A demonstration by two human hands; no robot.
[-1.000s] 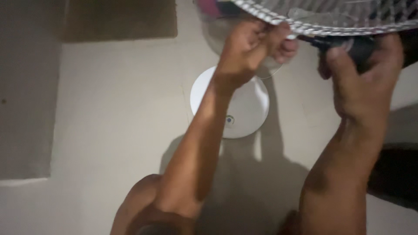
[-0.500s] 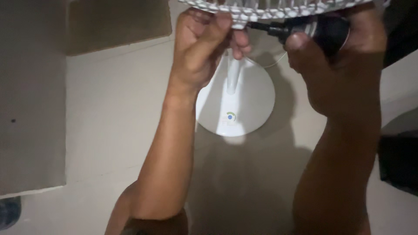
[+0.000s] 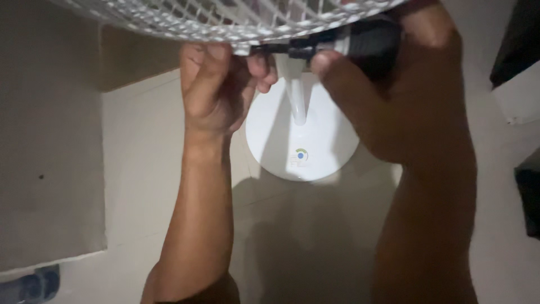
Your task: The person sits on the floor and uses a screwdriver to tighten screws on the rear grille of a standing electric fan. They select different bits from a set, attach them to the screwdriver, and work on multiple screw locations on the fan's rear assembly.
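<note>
While the view looks straight down from above, a white wire fan grille (image 3: 225, 19) is seen stretching across the top edge of the frame. The left hand (image 3: 216, 84) is raised to the lower rim of the grille; its fingers (image 3: 256, 67) are curled together and pinched on the rim, just beside the tip of a dark tool. That tool, a black screwdriver (image 3: 337, 45), is held level under the grille, its narrow front end pointing toward the left hand and touching the rim. The right hand (image 3: 405, 107) is wrapped around the thick black handle, fingers clamped on it, thumb laid along the underside. Much of the handle is hidden by the hand.

Below and between the two hands, a round white fan base (image 3: 304, 141) is seen standing on the floor (image 3: 157, 169), with a white pole (image 3: 295, 93) rising from its middle toward the grille. A small coloured mark is noted on the base near its lower edge; it is too small to be made out.

The floor is pale and tiled. A grey mat or slab (image 3: 50, 146) is noted at the left, well apart from the base. Dark furniture (image 3: 523, 34) is seen at the right edge. Both forearms are seen coming up from the bottom of the frame.
</note>
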